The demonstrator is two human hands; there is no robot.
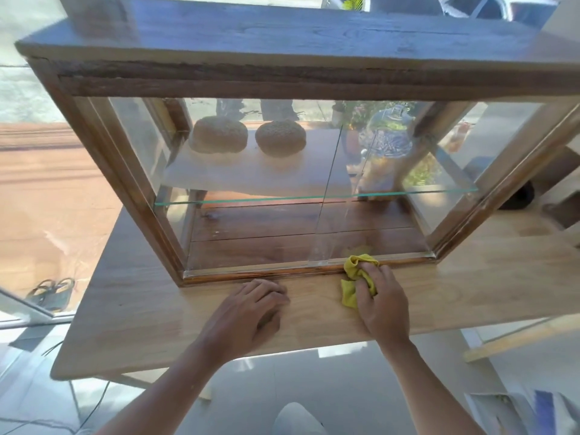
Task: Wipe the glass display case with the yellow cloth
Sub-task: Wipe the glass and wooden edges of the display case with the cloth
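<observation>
A wood-framed glass display case [103, 158] stands on a light wooden table [470, 287]. Its front has sliding glass panes, and a glass shelf [251, 198] runs across the inside. My right hand [381, 304] grips a crumpled yellow cloth [354, 271] and presses it against the bottom front rail of the case, right of centre. My left hand [251, 312] rests palm down on the table, fingers loosely curled, just in front of the case's lower edge and holding nothing.
Two round sesame loaves [218, 134] [280, 138] sit on the shelf at the left; a clear glass jar [387, 142] stands at the right. The table's front edge is close to me, with tiled floor below. Sandals [51, 291] lie on the floor at the left.
</observation>
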